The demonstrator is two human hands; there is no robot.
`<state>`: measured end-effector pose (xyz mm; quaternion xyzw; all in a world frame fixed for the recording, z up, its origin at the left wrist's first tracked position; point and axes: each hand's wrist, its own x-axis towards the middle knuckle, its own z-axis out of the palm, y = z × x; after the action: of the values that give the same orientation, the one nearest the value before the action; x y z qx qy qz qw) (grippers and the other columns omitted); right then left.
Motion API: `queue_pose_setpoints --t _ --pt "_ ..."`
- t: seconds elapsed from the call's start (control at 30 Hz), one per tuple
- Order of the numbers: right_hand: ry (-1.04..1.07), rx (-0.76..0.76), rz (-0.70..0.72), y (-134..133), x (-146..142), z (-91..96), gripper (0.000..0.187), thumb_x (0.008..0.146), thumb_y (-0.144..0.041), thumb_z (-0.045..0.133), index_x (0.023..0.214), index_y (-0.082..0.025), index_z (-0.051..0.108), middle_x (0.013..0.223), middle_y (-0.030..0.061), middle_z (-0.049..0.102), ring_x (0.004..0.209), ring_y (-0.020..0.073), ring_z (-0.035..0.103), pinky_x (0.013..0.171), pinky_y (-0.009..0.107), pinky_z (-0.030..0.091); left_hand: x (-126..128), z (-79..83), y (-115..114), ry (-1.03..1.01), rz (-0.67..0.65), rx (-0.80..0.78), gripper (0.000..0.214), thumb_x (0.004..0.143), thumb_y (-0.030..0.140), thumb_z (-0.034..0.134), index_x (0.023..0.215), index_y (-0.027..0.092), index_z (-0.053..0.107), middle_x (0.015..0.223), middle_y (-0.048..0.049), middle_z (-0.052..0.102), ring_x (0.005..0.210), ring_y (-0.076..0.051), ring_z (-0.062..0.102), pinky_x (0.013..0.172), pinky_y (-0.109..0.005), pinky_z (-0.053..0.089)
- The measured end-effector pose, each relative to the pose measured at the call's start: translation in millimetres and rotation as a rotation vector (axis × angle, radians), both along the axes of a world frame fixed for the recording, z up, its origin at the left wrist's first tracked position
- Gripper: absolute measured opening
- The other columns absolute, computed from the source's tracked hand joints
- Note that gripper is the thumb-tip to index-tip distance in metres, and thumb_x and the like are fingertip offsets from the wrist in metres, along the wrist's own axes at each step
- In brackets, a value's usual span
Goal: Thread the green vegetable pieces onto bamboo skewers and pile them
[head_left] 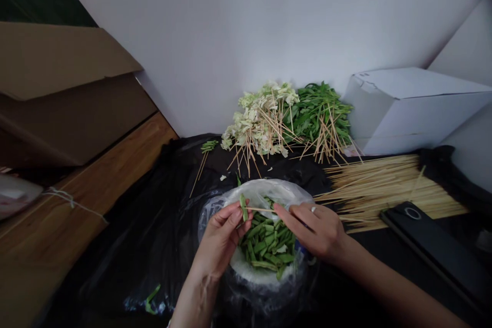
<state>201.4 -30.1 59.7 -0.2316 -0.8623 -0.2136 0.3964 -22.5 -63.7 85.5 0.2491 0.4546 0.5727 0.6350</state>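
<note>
Hands (221, 230) (321, 230) hold skewer (261, 209) above bowl rim (277, 187); sheet (142, 220) leftward.

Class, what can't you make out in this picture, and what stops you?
- Head view: rear end of the skewer, hidden by the right hand.
- Head view: bottom of the plastic-lined container, covered by green bean pieces.
- Head view: screen of the smartphone, hidden beneath its upturned back.
- Head view: rest of the cardboard box, cut off by the left edge.

Green beans (265, 246), pale tan skewer (261, 209), black sheet (126, 251)
</note>
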Motion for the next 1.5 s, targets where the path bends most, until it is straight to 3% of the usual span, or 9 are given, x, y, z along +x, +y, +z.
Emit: queue_pose_setpoints --t 0.6,0.93,1.1,1.17,1.23,1.33,1.5 --pt "-0.016 0.005 -0.022 0 -2 -3.1 0.038 0.088 -0.006 0.057 0.126 -0.005 0.057 0.081 0.0054 0.067 0.068 0.0139 0.059 0.062 0.029 0.048 2 1.7 0 0.033 0.010 -0.004 0.033 0.055 0.027 0.092 0.083 0.017 0.080 0.077 -0.0021 0.076 0.066 -0.008 0.064 0.066 -0.017 0.054" --pt "0.037 0.060 0.040 -6 -7 -5.1 0.028 0.087 -0.011 0.061 0.112 -0.001 0.062 0.084 0.0109 0.070 0.075 0.0181 0.065 0.065 0.031 0.054 29 -14.2 -5 0.213 -0.139 0.088 0.021 0.065 0.032 0.086 0.081 0.019 0.080 0.089 -0.0050 0.077 0.070 -0.013 0.063 0.070 -0.024 0.052" --pt "0.039 0.049 0.032 -1 -2 -3.4 0.027 0.086 -0.010 0.061 0.112 -0.002 0.063 0.085 0.0113 0.070 0.073 0.0173 0.066 0.068 0.030 0.054 16 2.5 -1 0.482 -0.231 0.172 0.016 0.073 0.030 0.078 0.087 0.022 0.079 0.098 -0.0068 0.077 0.087 -0.021 0.067 0.080 -0.031 0.052" --pt "0.057 0.051 0.024 0 0 -2.1 0.029 0.085 -0.009 0.062 0.114 -0.003 0.062 0.087 0.0115 0.071 0.075 0.0173 0.066 0.070 0.030 0.054 5 10.6 -2 0.695 -0.275 0.230 0.011 0.076 0.028 0.075 0.084 0.022 0.078 0.089 -0.0063 0.076 0.083 -0.021 0.067 0.077 -0.032 0.051" --pt "0.064 0.057 0.023 1 0 -1.6 0.031 0.085 -0.009 0.063 0.115 -0.003 0.061 0.087 0.0115 0.071 0.076 0.0172 0.067 0.071 0.030 0.055 -4 15.2 -6 0.919 -0.406 0.285 0.008 0.079 0.024 0.070 0.081 0.022 0.078 0.080 -0.0046 0.074 0.075 -0.020 0.065 0.072 -0.031 0.049" --pt "0.044 0.057 0.024 1 0 -2.3 0.030 0.087 -0.010 0.061 0.117 -0.004 0.060 0.087 0.0105 0.072 0.075 0.0163 0.066 0.069 0.030 0.054 -11 14.8 -14 1.151 -0.630 0.361 0.013 0.082 0.019 0.065 0.082 0.024 0.077 0.080 -0.0031 0.072 0.078 -0.019 0.063 0.073 -0.030 0.046" --pt "0.043 0.052 0.031 2 -1 -3.7 0.029 0.086 -0.009 0.062 0.114 -0.003 0.062 0.087 0.0109 0.072 0.075 0.0171 0.066 0.067 0.030 0.054 -10 5.4 -21 1.333 -0.749 0.420 0.015 0.081 0.023 0.067 0.091 0.025 0.077 0.084 -0.0035 0.070 0.086 -0.022 0.061 0.076 -0.032 0.045"
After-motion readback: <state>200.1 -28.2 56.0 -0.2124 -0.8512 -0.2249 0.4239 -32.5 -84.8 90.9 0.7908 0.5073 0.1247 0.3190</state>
